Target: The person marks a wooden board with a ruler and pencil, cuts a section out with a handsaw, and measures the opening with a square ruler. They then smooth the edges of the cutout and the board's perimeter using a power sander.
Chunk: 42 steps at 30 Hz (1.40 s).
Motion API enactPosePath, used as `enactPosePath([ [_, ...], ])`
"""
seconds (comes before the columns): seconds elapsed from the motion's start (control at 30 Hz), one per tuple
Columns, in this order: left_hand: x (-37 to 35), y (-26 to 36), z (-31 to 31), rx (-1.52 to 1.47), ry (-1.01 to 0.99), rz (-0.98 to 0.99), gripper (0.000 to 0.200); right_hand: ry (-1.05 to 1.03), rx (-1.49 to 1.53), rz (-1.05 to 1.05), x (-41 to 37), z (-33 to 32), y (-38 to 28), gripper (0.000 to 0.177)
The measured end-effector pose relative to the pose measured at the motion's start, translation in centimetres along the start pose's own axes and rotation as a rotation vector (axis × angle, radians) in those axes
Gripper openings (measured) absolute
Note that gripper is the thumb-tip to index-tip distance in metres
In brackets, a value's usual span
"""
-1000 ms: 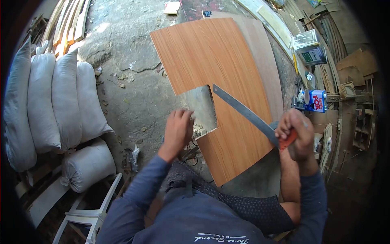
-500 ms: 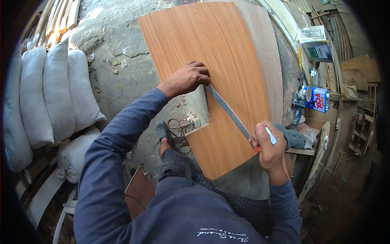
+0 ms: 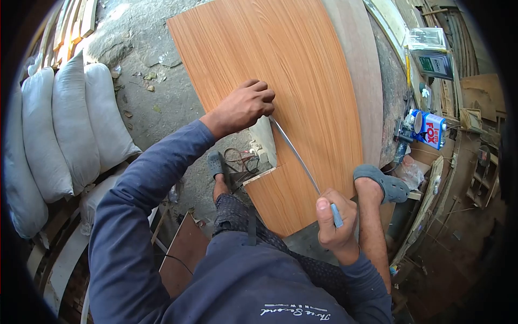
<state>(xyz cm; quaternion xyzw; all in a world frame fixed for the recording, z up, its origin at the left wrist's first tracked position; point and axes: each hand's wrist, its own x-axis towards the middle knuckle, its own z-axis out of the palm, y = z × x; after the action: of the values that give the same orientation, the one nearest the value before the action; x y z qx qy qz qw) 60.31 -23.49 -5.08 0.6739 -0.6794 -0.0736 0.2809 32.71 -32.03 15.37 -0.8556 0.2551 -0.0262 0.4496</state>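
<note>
Currently right hand (image 3: 340,222) closed on metal blade (image 3: 295,155) by near edge of wood panel (image 3: 307,75); left hand (image 3: 246,108) curled at blade's far end, grip unclear.

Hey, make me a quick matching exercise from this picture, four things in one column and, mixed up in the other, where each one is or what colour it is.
Things:
1. Left hand
2. Blue-grey clog on the right foot
3. Stuffed sacks
4. Right hand

Places and colours:
A. White, in a row at the left of the view
B. Curled at the near end of the metal blade
C. At the blade's far end
D. Near the right edge of the wood-grain board

Right pairs: 1-C, 2-D, 3-A, 4-B
</note>
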Motion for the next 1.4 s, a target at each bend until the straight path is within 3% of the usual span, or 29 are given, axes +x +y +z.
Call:
enactPosePath([
  [0.27,0.1,0.5,0.6,-0.027,0.012,0.025,0.009,0.025,-0.018,0.073,-0.5,-0.6,0.7,0.034],
  [0.47,-0.3,0.8,1.0,0.023,0.017,0.052,0.004,0.045,-0.021,-0.067,-1.3,2.0,2.1,0.032],
  [0.6,-0.7,1.8,1.0,0.037,0.035,0.041,0.001,0.023,-0.018,0.019,-2.1,1.3,2.6,0.031],
  [0.87,-1.0,2.8,2.9,-0.065,0.035,0.024,0.006,0.074,0.006,0.066,-2.5,-0.3,2.5,0.029],
  [1.1,-1.1,2.0,3.5,0.006,0.025,0.095,0.009,0.032,-0.049,-0.021,-2.2,2.5,1.9,0.035],
  [1.23,-1.2,2.6,3.1,0.065,0.019,0.077,0.008,0.125,0.024,0.151,-1.8,1.3,2.9,0.039],
  [1.4,-2.2,5.0,3.5,0.071,0.09,-0.016,0.007,0.123,-0.049,0.092,-2.7,0.4,1.5,0.039],
])
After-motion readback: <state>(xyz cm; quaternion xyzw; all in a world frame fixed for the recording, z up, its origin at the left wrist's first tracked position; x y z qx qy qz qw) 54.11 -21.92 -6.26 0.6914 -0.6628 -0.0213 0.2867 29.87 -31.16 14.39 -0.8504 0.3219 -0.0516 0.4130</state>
